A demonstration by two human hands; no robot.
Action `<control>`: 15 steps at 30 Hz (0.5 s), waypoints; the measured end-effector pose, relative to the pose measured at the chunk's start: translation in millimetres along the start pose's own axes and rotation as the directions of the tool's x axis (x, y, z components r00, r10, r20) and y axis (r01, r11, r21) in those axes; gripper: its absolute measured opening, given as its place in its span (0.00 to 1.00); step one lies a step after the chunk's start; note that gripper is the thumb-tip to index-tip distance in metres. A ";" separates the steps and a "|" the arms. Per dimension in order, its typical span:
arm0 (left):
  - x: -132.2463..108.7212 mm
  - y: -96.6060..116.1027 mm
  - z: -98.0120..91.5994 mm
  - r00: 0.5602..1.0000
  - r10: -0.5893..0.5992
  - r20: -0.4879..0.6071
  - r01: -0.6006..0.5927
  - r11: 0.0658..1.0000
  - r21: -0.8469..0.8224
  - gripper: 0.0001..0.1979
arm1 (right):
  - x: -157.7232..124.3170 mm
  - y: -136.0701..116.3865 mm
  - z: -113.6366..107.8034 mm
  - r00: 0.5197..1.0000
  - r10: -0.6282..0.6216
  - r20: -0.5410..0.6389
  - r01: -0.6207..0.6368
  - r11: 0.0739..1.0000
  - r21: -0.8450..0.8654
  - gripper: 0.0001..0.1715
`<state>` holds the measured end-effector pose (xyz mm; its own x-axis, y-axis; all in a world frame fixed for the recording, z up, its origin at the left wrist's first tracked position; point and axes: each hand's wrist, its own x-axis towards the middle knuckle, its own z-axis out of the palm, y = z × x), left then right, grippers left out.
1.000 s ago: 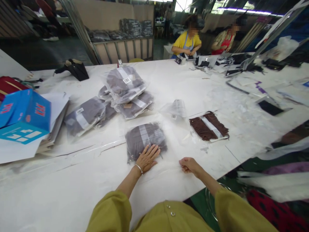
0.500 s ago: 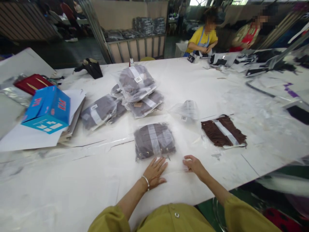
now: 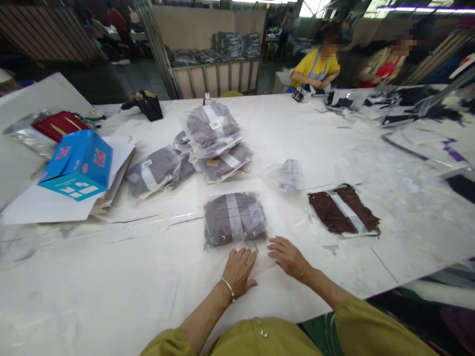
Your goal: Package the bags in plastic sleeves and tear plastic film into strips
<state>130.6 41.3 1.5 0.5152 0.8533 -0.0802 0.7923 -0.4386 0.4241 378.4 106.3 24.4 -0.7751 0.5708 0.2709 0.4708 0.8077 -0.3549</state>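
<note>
My left hand (image 3: pixel 239 269) and right hand (image 3: pixel 290 257) lie flat, open and empty, side by side near the surface's (image 3: pixel 111 277) near edge, the bagged grey garment (image 3: pixel 234 219) just beyond their fingertips. Open room stretches leftward; a brown fringed piece (image 3: pixel 343 210) sits right. The garment's long side runs along that edge.

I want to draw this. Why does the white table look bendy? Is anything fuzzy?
Head view: the wide lens bows the edges of the white table. Head view: the clear plastic bag of grey fabric is sharp, with pale sheen. Head view: the far right edge is smeared, and the ceiling strip lights are washed out.
</note>
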 end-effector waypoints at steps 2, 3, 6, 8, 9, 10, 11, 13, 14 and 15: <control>-0.7 0.8 -4.5 1.000 -0.019 0.000 0.019 1.000 -0.002 0.34 | 5.7 -3.5 -12.9 1.000 0.025 0.013 -0.025 0.999 0.039 0.13; -1.5 0.1 -6.4 1.000 -0.029 0.003 0.029 1.000 -0.002 0.27 | 5.2 -7.7 -20.1 0.999 0.030 0.028 -0.032 0.998 0.052 0.13; -4.6 -5.3 -10.1 0.998 -0.063 0.026 0.063 0.998 0.002 0.08 | -3.8 -32.3 -35.8 0.998 0.008 0.065 -0.015 0.994 0.111 0.15; -6.3 -9.9 -11.6 0.996 -0.078 0.037 0.078 0.997 0.001 0.07 | -10.1 -54.9 -35.4 0.996 -0.021 0.082 0.007 0.985 0.170 0.13; -6.7 -12.1 -12.2 0.996 -0.083 0.039 0.084 0.997 -0.001 0.10 | -12.1 -65.8 -31.4 0.995 -0.036 0.091 0.018 0.980 0.198 0.13; -6.9 -14.3 -12.8 0.995 -0.090 0.039 0.090 0.996 -0.004 0.15 | -13.2 -75.5 -25.5 0.994 -0.047 0.099 0.024 0.975 0.219 0.13; -6.6 -16.6 -13.5 0.994 -0.101 0.040 0.101 0.995 -0.007 0.20 | -13.7 -83.5 -18.2 0.993 -0.047 0.105 0.022 0.973 0.230 0.13; -4.7 -21.8 -15.4 0.989 -0.141 0.042 0.142 0.990 -0.011 0.18 | -13.2 -93.6 -2.8 0.995 -0.018 0.100 -0.005 0.975 0.222 0.13; -3.2 -24.8 -16.6 0.985 -0.166 0.041 0.167 0.986 -0.017 0.13 | -12.3 -96.2 3.9 0.996 0.004 0.094 -0.024 0.977 0.214 0.14; -1.5 -27.9 -18.1 0.982 -0.186 0.040 0.187 0.982 -0.027 0.09 | -11.1 -97.9 9.2 0.996 0.027 0.086 -0.044 0.978 0.205 0.14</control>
<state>101.8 57.4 6.2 0.3717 0.9079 -0.1937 0.8655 -0.2634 0.4261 337.0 19.5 47.9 -0.7954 0.5777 0.1832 0.4083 0.7341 -0.5426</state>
